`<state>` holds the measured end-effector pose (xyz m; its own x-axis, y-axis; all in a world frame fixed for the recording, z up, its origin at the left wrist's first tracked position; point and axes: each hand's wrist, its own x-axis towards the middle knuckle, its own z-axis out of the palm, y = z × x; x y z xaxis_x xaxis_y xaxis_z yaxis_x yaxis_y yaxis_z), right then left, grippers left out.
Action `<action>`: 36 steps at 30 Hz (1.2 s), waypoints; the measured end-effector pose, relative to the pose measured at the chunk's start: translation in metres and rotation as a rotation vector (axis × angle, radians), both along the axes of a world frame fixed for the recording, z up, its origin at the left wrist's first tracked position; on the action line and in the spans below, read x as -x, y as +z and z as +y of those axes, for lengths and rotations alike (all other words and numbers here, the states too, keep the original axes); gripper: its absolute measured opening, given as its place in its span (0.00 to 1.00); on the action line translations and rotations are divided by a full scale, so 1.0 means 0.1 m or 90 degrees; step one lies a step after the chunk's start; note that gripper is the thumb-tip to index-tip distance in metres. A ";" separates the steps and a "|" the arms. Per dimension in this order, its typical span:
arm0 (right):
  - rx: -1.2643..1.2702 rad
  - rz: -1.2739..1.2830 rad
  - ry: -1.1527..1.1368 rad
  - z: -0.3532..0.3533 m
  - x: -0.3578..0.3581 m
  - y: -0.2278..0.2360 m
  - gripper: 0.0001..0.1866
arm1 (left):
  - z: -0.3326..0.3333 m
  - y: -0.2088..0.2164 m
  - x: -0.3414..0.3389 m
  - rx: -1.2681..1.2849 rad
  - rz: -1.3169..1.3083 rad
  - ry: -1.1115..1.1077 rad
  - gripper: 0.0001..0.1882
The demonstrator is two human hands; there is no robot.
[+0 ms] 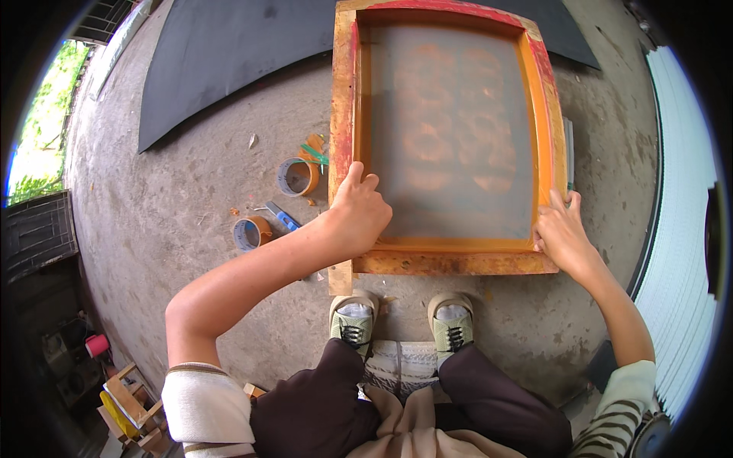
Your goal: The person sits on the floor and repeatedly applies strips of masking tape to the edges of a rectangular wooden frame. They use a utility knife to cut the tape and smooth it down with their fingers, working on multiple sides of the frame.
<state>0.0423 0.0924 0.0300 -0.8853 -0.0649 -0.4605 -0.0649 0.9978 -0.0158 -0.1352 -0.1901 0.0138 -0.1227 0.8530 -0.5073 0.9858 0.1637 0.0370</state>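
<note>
A wooden screen printing frame (pixel 456 264) stands before me, its inner edges lined with brown tape. Grey mesh (pixel 489 210) fills it, with faint rounded orange-tinted shapes showing through. Near the lower left corner, my left hand (pixel 360 212) is closed on the left bar, thumb pointing up along it. My right hand (pixel 563 230) grips the right bar close to the lower right corner, fingers curled over the inner taped edge. Parts of both hands' fingers are hidden. A strip of bare wood (pixel 340 279) sticks out below the left corner.
Left of the frame, two brown tape rolls (pixel 303 177) (pixel 258 232) and a blue utility knife (pixel 284 217) lie on the concrete floor (pixel 191 198). A large dark sheet (pixel 237 61) is behind. My shoes (pixel 353 327) are just below the frame. A pale corrugated wall (pixel 683 244) runs along the right.
</note>
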 end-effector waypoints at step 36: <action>0.212 -0.037 -0.057 -0.01 -0.48 0.12 0.49 | -0.49 0.17 -0.49 -0.235 -0.161 0.195 0.35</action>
<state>0.0901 0.0911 0.0418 -0.8670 -0.1425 -0.4774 0.0339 0.9391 -0.3420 -0.0860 -0.2386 0.0310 -0.3060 0.9246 -0.2267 0.8480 0.3730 0.3765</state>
